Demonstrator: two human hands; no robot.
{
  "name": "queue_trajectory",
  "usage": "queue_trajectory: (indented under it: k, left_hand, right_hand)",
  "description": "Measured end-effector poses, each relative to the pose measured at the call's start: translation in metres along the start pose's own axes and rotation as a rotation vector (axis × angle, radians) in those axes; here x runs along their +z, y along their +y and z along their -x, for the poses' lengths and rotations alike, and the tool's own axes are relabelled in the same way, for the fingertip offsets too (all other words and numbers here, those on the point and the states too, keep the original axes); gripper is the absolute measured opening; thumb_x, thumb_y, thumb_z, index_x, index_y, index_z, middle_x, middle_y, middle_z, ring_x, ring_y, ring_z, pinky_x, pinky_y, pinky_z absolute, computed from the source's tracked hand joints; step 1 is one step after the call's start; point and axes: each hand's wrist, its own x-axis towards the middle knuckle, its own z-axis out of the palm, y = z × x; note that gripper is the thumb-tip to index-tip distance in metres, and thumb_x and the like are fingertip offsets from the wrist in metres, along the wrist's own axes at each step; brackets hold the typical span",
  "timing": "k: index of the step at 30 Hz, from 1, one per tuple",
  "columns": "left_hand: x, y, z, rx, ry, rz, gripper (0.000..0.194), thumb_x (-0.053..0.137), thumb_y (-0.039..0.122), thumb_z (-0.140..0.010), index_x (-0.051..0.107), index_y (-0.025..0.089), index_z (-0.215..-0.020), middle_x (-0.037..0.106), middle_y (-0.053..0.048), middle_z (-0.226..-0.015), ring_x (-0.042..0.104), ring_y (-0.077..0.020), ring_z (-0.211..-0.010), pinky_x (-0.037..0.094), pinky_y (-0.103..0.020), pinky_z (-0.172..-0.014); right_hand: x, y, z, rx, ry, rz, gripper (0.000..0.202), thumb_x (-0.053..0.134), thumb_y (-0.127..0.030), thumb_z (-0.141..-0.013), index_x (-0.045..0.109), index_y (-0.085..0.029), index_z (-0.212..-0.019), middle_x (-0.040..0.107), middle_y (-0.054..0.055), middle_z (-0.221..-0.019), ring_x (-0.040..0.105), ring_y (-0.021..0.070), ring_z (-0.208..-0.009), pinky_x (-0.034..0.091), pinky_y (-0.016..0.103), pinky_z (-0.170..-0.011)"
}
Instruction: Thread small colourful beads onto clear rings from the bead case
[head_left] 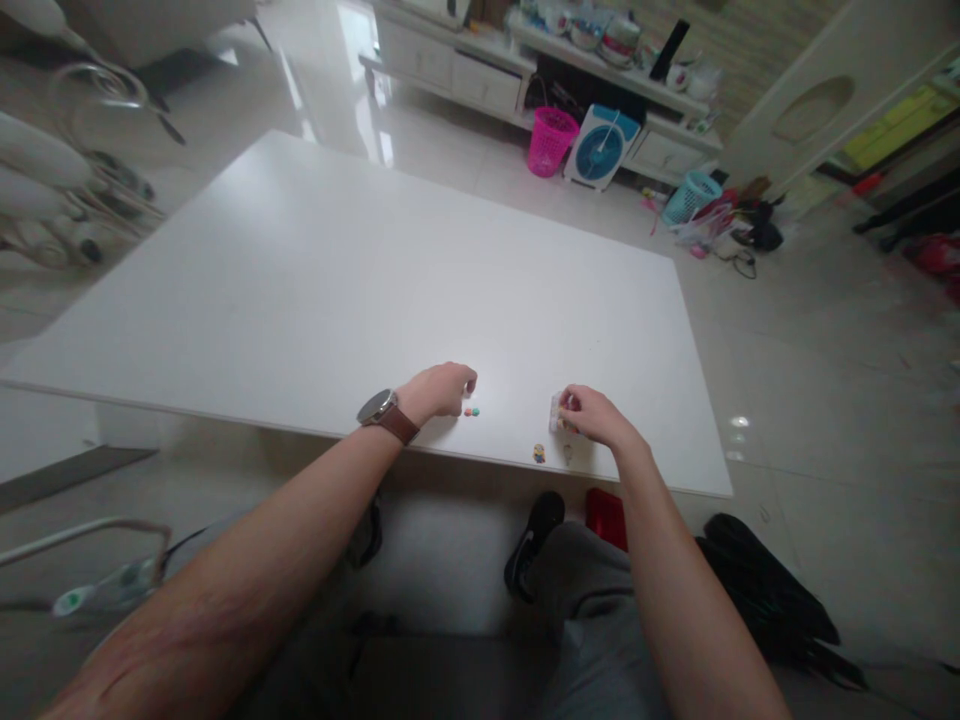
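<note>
Two small rounded pieces, orange and teal (475, 412), lie on the glossy white rectangular surface (390, 270) beside the left hand (444, 388), its fingers curled, any hold indiscernible. Right hand (591, 412): fingers bent at a small translucent box (554, 414), near a yellow-and-blue figure (539, 453); whether clamped cannot be told.

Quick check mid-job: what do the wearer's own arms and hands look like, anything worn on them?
The left hand and right hand are ungloved. The left wrist carries a round, dark-faced wristwatch on a brown strap; none shows on the right. No sleeves are visible along either forearm.
</note>
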Motion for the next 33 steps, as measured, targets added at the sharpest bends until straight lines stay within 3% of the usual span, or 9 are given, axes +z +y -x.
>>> queue_trajectory:
  k: [14, 21, 26, 33]
  left_hand:
    - [0.005, -0.004, -0.003, 0.017, 0.004, 0.0, 0.032, 0.075, 0.024, -0.072, 0.072, 0.019, -0.104, 0.074, -0.008, -0.1, 0.067, -0.0204, -0.086, 0.047, -0.028, -0.071]
    - [0.004, -0.003, -0.004, 0.02, 0.0, -0.009, 0.032, 0.077, 0.027, -0.073, 0.072, 0.02, -0.104, 0.075, -0.006, -0.097, 0.068, -0.0186, -0.086, 0.047, -0.027, -0.074]
    - [0.005, -0.002, -0.005, 0.018, 0.004, -0.029, 0.033, 0.079, 0.034, -0.074, 0.071, 0.02, -0.103, 0.075, -0.005, -0.097, 0.068, -0.0183, -0.086, 0.046, -0.025, -0.072]
    - [-0.002, 0.005, -0.001, -0.021, -0.025, 0.0, 0.031, 0.077, 0.031, -0.077, 0.072, 0.02, -0.105, 0.076, -0.006, -0.102, 0.068, -0.0198, -0.09, 0.047, -0.027, -0.074]
  right_hand:
    - [0.004, 0.0, -0.001, -0.018, 0.042, 0.078, 0.005, 0.064, -0.012, -0.079, 0.063, -0.017, -0.08, 0.066, 0.003, -0.084, 0.056, 0.0149, -0.077, 0.039, 0.025, -0.068]
    - [0.01, 0.002, -0.003, -0.037, 0.062, 0.087, 0.024, 0.061, -0.007, -0.078, 0.069, -0.016, -0.098, 0.068, 0.005, -0.092, 0.058, 0.0151, -0.08, 0.041, 0.025, -0.073]
    - [0.012, 0.001, -0.004, -0.039, 0.057, 0.193, 0.017, 0.06, -0.009, -0.08, 0.072, -0.016, -0.09, 0.066, 0.007, -0.092, 0.057, 0.0163, -0.082, 0.04, 0.026, -0.072]
    - [0.013, 0.001, -0.004, -0.05, 0.057, 0.173, 0.018, 0.059, -0.006, -0.076, 0.066, -0.017, -0.088, 0.065, 0.005, -0.091, 0.055, 0.016, -0.081, 0.038, 0.025, -0.071]
